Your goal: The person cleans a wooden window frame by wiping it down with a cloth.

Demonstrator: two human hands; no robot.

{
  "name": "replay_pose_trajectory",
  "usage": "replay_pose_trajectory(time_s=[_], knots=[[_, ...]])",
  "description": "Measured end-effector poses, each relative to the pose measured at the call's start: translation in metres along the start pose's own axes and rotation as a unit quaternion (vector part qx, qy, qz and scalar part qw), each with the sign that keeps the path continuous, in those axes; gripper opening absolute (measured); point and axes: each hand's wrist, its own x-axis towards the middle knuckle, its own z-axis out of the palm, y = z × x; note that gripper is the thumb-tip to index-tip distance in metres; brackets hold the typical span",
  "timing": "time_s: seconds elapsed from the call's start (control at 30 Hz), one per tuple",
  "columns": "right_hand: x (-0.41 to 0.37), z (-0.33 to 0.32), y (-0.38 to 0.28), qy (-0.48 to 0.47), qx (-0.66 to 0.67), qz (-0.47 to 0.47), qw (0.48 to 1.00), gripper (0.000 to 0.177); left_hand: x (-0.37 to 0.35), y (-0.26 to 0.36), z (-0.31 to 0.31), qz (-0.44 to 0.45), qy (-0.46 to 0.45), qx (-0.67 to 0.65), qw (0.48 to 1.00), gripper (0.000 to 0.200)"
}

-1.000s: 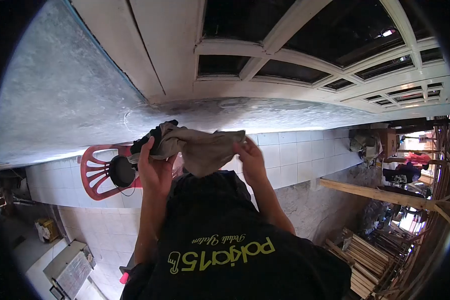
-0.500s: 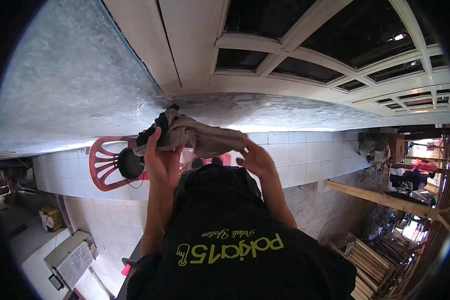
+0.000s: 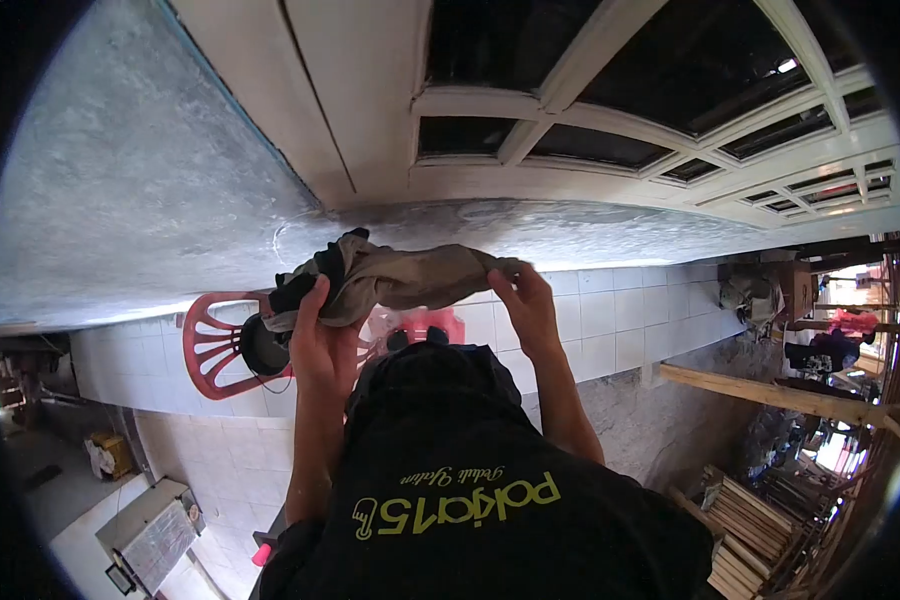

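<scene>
A crumpled grey-brown garment (image 3: 415, 278) with dark parts at its left end stretches between my hands, in front of my chest. My left hand (image 3: 320, 345) is closed around the bunched left end, its thumb showing on the near side and the other fingers partly covered by cloth. At the narrow right end, my right hand (image 3: 523, 305) pinches the fabric between thumb and fingers. The garment hangs above the tiled floor. Its exact kind cannot be made out from the folds.
A red plastic chair (image 3: 202, 345) with a round black object (image 3: 264, 347) stands at left. Behind the garment is another reddish plastic seat (image 3: 440, 325). A grey wall (image 3: 120, 150) and a white-framed window (image 3: 540, 130) rise ahead. A wooden beam (image 3: 770, 392) lies right.
My right hand has moved slightly right and up, its fingers now closed on the garment's end. The garment is stretched straighter. My left hand keeps its hold.
</scene>
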Motion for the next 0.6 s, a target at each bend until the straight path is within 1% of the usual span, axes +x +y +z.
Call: replay_pose_trajectory(time_s=[0.03,0.1,0.13,0.17,0.23,0.27,0.3,0.33,0.37,0.43,0.47,0.5,0.53,0.57,0.6], knots=[[-0.002,-0.007,-0.019,0.019,-0.140,-0.025,0.990,0.026,-0.001,0.000,0.003,0.000,0.000,0.010,1.000,0.040],[-0.003,-0.011,-0.030,0.079,-0.216,-0.165,0.959,0.029,-0.001,-0.002,0.003,0.001,-0.005,0.032,0.999,0.040],[-0.004,-0.014,-0.034,0.108,-0.252,-0.235,0.933,0.031,-0.002,-0.002,0.002,-0.006,-0.006,0.033,0.999,0.040],[-0.006,-0.017,-0.041,0.092,-0.244,-0.248,0.933,0.044,-0.003,-0.002,0.000,-0.013,-0.007,0.035,0.999,0.041],[-0.005,-0.014,-0.066,0.102,-0.194,-0.335,0.916,0.050,-0.003,-0.001,0.000,-0.019,-0.022,0.049,0.998,0.042],[-0.003,-0.013,-0.075,0.106,-0.169,-0.380,0.903,0.054,-0.006,-0.002,0.003,-0.012,0.002,0.056,0.998,0.042],[-0.001,-0.015,-0.081,0.093,-0.163,-0.397,0.899,0.065,-0.005,-0.004,-0.001,-0.031,0.007,0.058,0.998,0.042],[-0.002,-0.012,-0.089,0.102,-0.117,-0.389,0.908,0.068,-0.003,-0.008,-0.011,-0.050,0.010,0.062,0.997,0.042],[-0.001,-0.012,-0.101,0.098,-0.113,-0.398,0.905,0.069,-0.005,-0.015,-0.025,-0.013,-0.011,0.220,0.975,0.043],[0.001,-0.010,-0.123,0.084,-0.074,-0.422,0.900,0.077,-0.004,-0.032,-0.059,0.006,-0.060,0.383,0.922,0.052],[0.004,-0.008,-0.133,0.072,-0.039,-0.439,0.895,0.084,0.000,-0.037,-0.052,-0.003,-0.078,0.396,0.915,0.056],[0.006,-0.006,-0.143,0.089,-0.025,-0.445,0.891,0.080,0.003,-0.042,-0.045,-0.011,-0.095,0.408,0.908,0.060],[0.003,-0.005,-0.162,0.110,-0.027,-0.419,0.901,0.060,0.004,-0.043,-0.030,-0.016,-0.108,0.389,0.915,0.060],[0.005,-0.012,-0.175,0.116,-0.059,-0.419,0.899,0.048,0.005,-0.045,-0.015,-0.021,-0.121,0.369,0.921,0.060],[0.010,-0.017,-0.189,0.123,-0.092,-0.418,0.895,0.036,0.003,-0.038,0.005,0.070,-0.183,0.435,0.879,0.059]])
